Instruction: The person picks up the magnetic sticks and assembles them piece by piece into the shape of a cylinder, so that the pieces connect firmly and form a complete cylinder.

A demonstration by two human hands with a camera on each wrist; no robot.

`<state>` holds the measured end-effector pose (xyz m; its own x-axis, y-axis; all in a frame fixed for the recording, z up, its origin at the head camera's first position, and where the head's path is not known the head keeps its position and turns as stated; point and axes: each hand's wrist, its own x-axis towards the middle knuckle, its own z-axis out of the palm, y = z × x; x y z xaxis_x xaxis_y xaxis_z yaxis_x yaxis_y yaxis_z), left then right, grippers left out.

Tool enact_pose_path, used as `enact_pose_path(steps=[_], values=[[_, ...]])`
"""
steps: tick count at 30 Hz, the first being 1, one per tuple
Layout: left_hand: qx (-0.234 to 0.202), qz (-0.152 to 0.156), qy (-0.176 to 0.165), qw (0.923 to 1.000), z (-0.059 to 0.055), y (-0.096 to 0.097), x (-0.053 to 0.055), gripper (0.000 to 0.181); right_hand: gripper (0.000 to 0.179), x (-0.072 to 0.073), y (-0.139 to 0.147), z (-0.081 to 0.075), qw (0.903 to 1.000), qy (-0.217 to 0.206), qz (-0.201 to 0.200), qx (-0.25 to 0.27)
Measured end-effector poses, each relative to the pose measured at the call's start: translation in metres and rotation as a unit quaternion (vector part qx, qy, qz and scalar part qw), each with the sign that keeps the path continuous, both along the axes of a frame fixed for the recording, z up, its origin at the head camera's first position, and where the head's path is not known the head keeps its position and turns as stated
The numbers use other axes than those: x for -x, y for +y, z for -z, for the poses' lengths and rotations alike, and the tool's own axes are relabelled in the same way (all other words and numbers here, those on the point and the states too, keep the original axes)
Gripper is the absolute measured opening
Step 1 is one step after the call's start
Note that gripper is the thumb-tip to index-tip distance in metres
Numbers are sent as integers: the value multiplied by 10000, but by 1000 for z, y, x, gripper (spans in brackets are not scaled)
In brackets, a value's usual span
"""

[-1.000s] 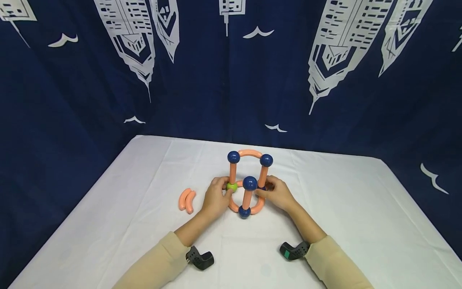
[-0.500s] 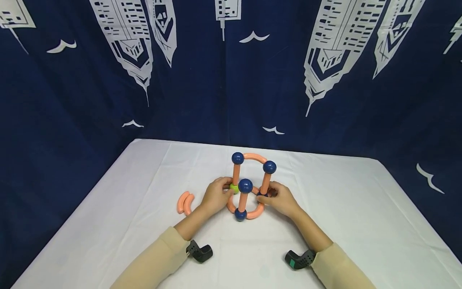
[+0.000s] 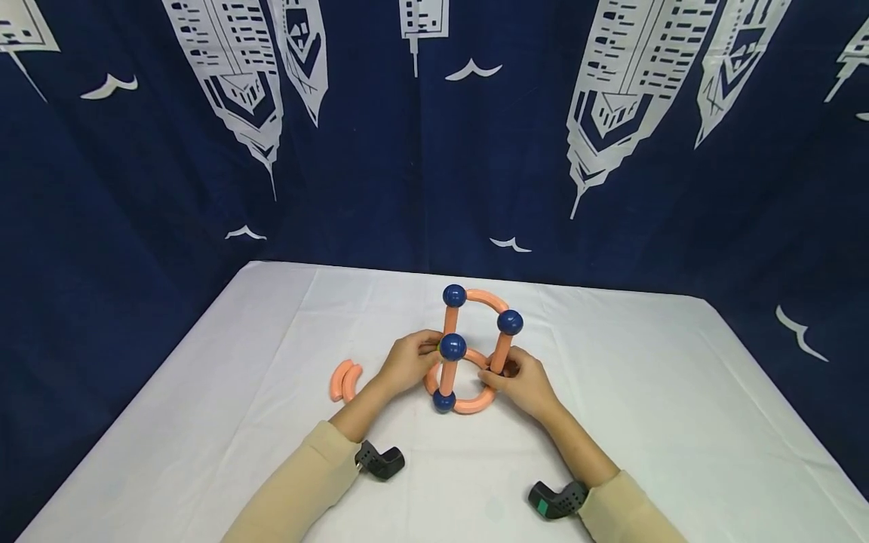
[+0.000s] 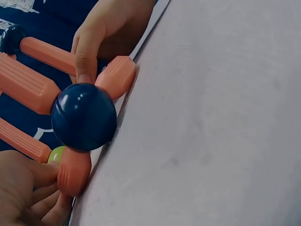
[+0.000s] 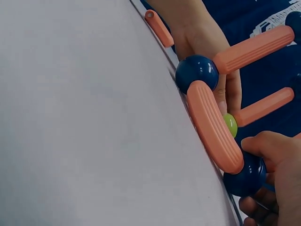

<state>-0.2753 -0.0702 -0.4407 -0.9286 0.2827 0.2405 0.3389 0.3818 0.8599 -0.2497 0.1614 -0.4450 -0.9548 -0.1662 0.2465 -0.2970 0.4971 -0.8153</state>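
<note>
A frame of magnetic balls and salmon sticks stands on the table. Its round base has curved sticks [image 3: 473, 405] joined by balls, including the front blue ball [image 3: 444, 400]. Three straight sticks [image 3: 449, 375] rise from it, each topped by a blue ball [image 3: 452, 347]. One curved stick [image 3: 487, 299] links the two rear top balls; the front one has no such link. My left hand [image 3: 409, 363] pinches the green ball [image 5: 230, 125] of the base, mostly hidden in the head view. At the right, my right hand [image 3: 526, 385] grips another blue base ball [image 5: 245, 176] between thumb and fingers.
Two loose curved sticks [image 3: 337, 380] lie side by side left of the frame, partly behind the left forearm. White cloth covers the table [image 3: 645, 392], and a dark blue printed curtain [image 3: 380, 166] hangs beyond its far edge. Each wrist wears a black camera [image 3: 383, 461].
Both hands have turned the frame clockwise as seen from above: its front post moved left, its right post came nearer, its rear post went right. The grips stay the same.
</note>
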Motion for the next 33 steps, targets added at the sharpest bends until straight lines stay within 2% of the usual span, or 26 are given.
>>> enact_pose_path(steps=[10, 16, 21, 25, 29, 33], values=[[-267, -177, -105, 9994, 3, 2, -2, 24, 22, -4, -1, 4, 9996, 273, 32, 43], [-189, -265, -60, 9995, 6, 2, -2, 24, 22, -3, -1, 7, 9992, 374, -9, 103], [-124, -384, 12, 9992, 3, 1, -2, 26, 22, 0, -2, 6, 9986, 499, -64, 137], [71, -583, -12, 9983, -1, 2, -9, 29, 23, -1, -2, 7, 9990, 435, -17, 105], [327, -816, 33, 9961, -4, -3, -20, 31, 23, -2, -2, 8, 9992, 385, -41, 67], [781, -863, 354, 9926, -8, -13, -32, 30, 25, -3, -1, 8, 9993, 376, -15, 62]])
